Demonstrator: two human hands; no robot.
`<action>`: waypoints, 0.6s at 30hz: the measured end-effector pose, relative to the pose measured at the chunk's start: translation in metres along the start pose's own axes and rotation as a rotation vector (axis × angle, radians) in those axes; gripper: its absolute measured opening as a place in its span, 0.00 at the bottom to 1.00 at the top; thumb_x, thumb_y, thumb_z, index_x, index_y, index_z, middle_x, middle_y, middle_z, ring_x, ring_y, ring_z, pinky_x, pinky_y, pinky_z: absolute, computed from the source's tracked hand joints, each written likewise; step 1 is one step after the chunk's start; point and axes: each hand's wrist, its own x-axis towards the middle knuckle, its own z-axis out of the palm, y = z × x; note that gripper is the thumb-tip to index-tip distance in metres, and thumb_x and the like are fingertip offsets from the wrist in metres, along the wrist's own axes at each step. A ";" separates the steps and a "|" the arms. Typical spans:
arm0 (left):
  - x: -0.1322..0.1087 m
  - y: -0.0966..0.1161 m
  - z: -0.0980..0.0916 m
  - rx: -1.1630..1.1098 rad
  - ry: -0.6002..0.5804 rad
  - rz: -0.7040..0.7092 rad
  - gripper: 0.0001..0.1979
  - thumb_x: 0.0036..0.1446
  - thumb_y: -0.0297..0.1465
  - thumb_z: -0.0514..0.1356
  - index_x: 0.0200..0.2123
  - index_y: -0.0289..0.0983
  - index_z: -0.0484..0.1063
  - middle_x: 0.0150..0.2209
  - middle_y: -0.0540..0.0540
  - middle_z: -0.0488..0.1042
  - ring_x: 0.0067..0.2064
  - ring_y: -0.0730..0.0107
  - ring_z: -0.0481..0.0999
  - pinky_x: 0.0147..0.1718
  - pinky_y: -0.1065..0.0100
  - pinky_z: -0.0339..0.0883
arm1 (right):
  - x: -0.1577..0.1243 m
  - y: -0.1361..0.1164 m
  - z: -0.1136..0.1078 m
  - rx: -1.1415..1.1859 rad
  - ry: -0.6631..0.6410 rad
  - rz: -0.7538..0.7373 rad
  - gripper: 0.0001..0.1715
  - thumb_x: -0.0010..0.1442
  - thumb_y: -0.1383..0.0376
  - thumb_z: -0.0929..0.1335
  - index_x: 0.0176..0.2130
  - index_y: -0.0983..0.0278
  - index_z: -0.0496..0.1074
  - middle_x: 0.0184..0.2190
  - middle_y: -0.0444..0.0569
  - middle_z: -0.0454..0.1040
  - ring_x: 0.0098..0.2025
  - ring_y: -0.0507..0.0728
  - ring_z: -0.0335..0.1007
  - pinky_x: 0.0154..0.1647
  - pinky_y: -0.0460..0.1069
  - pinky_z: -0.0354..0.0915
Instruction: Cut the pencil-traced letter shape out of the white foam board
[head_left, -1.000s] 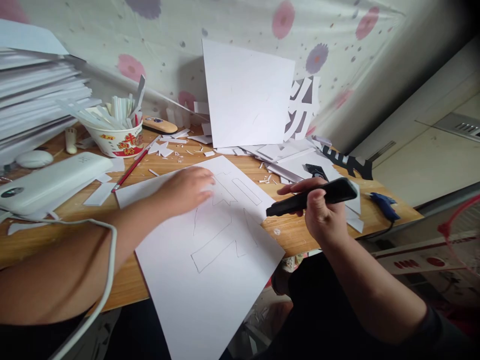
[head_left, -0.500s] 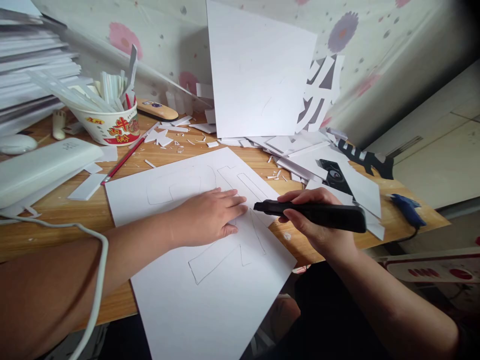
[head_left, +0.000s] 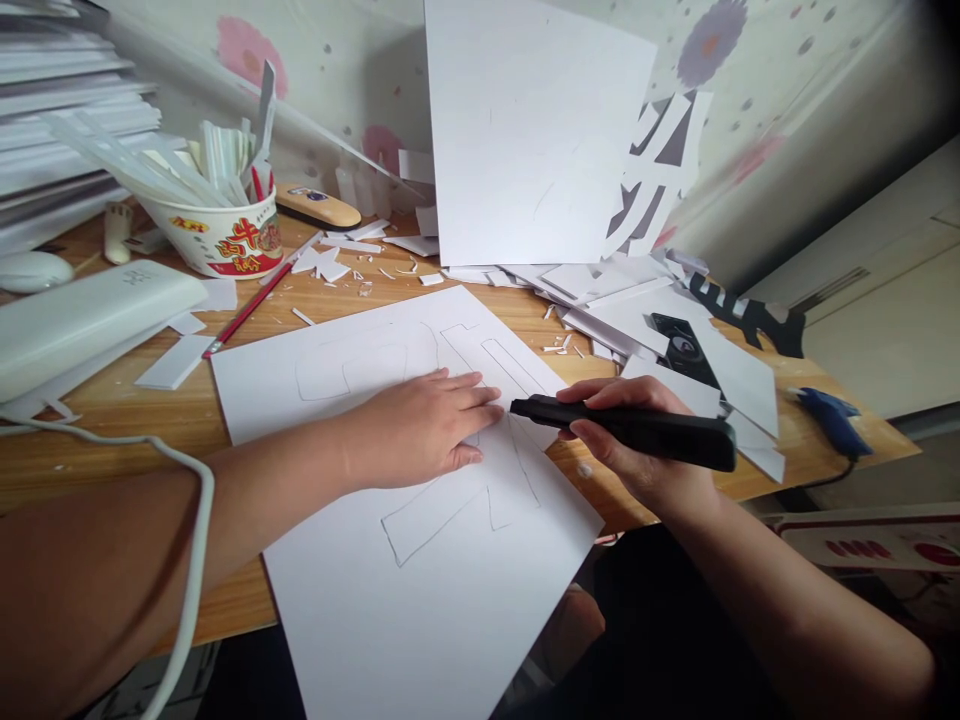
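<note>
A large white foam board or stiff sheet lies over the table's front edge, with pencil-drawn letter-like outlines on it. My left hand rests flat on the sheet, fingers stretched out to the right, covering part of the outlines. In my right hand is a black utility knife, gripped between thumb and fingers. Its front end points left, close to my left fingertips and over the drawn lines. I cannot make out a blade, nor whether the tip touches the sheet.
A paper bowl holds glue sticks; a red pencil lies nearby. White scraps litter the table. Another white board stands upright behind. A blue glue gun lies far right. A white cable crosses my left forearm.
The view has shifted a little, so most things sit slightly farther right. Both hands and the knife keep nearly the same place over the sheet.
</note>
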 end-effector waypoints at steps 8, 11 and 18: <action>0.001 0.001 -0.001 0.002 -0.018 -0.012 0.25 0.65 0.37 0.58 0.63 0.36 0.65 0.66 0.41 0.65 0.69 0.49 0.58 0.64 0.47 0.57 | 0.000 0.000 0.000 0.025 -0.001 0.008 0.10 0.57 0.70 0.73 0.37 0.58 0.71 0.41 0.48 0.80 0.40 0.59 0.80 0.34 0.53 0.79; 0.002 0.002 -0.001 0.016 -0.039 -0.015 0.25 0.66 0.37 0.57 0.63 0.35 0.64 0.66 0.41 0.64 0.69 0.49 0.57 0.64 0.47 0.57 | 0.001 0.000 0.001 0.009 0.003 -0.002 0.10 0.57 0.70 0.74 0.37 0.58 0.71 0.40 0.48 0.80 0.42 0.60 0.80 0.36 0.54 0.79; 0.002 0.001 -0.001 -0.003 -0.033 -0.012 0.25 0.66 0.37 0.57 0.63 0.35 0.64 0.66 0.41 0.64 0.69 0.48 0.57 0.64 0.45 0.56 | 0.000 0.002 0.003 0.063 0.003 0.022 0.10 0.58 0.70 0.73 0.38 0.58 0.71 0.41 0.48 0.79 0.40 0.58 0.80 0.32 0.51 0.79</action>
